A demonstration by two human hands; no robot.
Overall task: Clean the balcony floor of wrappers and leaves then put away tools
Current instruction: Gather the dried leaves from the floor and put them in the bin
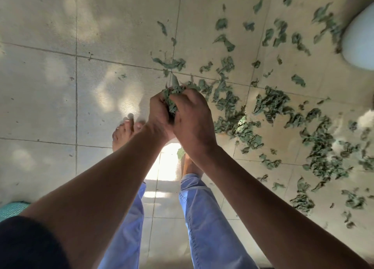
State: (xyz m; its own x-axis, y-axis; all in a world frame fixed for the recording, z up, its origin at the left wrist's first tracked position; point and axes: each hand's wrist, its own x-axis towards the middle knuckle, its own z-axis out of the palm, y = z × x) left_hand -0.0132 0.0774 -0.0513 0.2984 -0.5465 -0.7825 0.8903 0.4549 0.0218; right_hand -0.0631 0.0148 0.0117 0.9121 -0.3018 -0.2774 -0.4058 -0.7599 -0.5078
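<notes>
Two hands are pressed together above the tiled floor (60, 86), the left hand (158, 111) and right hand (192, 120) both curled round one crumpled bunch of leaves (172, 98), whose long axis is pointed away from the person, with a tip sticking out past the fingers. Many more dry, curled grey-green scattered leaves (283, 110), too many to be counted, are strewn over the pale square tiles to the right, near one smooth white rounded object (360, 39); two bare feet and light blue trouser legs (202, 218) are seen below.
</notes>
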